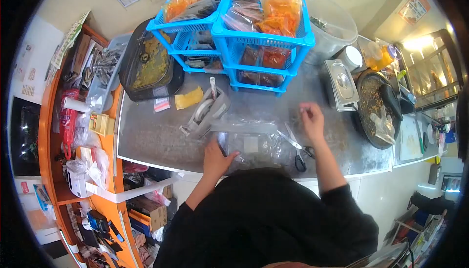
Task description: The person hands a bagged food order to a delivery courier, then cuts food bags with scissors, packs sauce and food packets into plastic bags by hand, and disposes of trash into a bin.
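A clear plastic bag (pixel 267 147) lies flat on the dark worktop in front of me, with a small pale rectangle near its middle. My left hand (pixel 218 159) grips its left edge, thumb over the plastic and fingers along the side. To the right of the bag and raised a little, my right hand (pixel 312 121) has its fingers curled together in a pinch. Anything between those fingertips is too small to make out. Between bag and right forearm lie black-handled scissors (pixel 298 146), blades spread. A grey tape dispenser (pixel 207 113) stands just beyond my left hand.
Blue stacked baskets (pixel 266 36) with packed bags stand at the back. Left of them is a dark tray (pixel 150 68); a yellow packet (pixel 189 99) lies nearby. On the right are a steel container (pixel 343 83) and a round dark pan (pixel 370 109). Orange shelving (pixel 49 136) borders the left.
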